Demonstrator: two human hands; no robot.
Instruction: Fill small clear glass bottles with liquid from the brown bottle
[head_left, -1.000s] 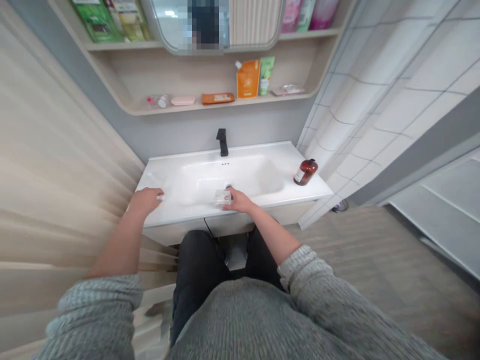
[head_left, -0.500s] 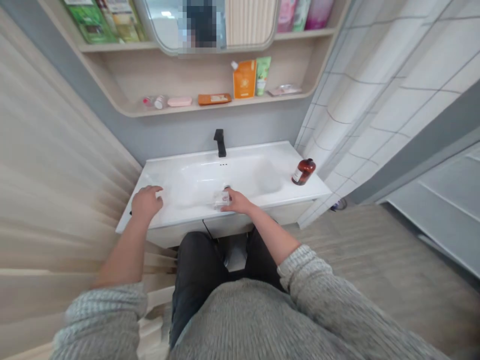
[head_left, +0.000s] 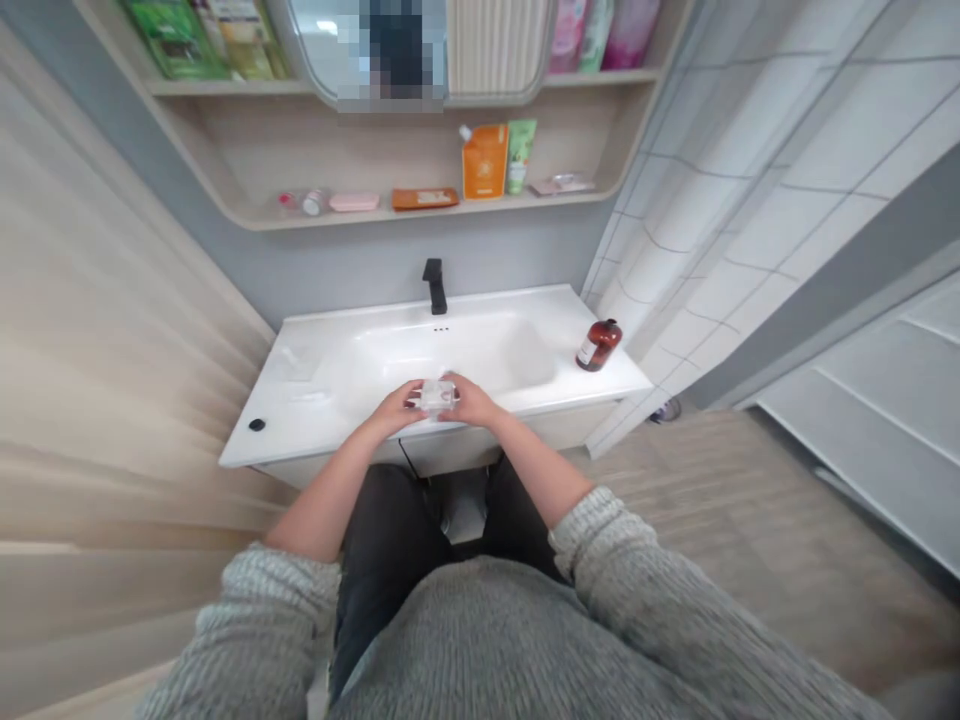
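Note:
Both hands meet over the front rim of the white sink (head_left: 480, 305). A small clear container (head_left: 437, 394) sits between them. My right hand (head_left: 469, 400) grips it from the right, fingers curled round it. My left hand (head_left: 396, 407) closes on it from the left. What is inside the container is too small to tell.
A black faucet (head_left: 433, 285) stands at the back of the basin. A brown bottle (head_left: 598, 344) stands on the counter's right end, a small black object (head_left: 257, 425) on its left end. A shelf (head_left: 420, 210) above holds packets and tubes. A tiled wall is on the right.
My left hand left the left side of the counter and moved right to the clear container. My right hand kept its hold on it.

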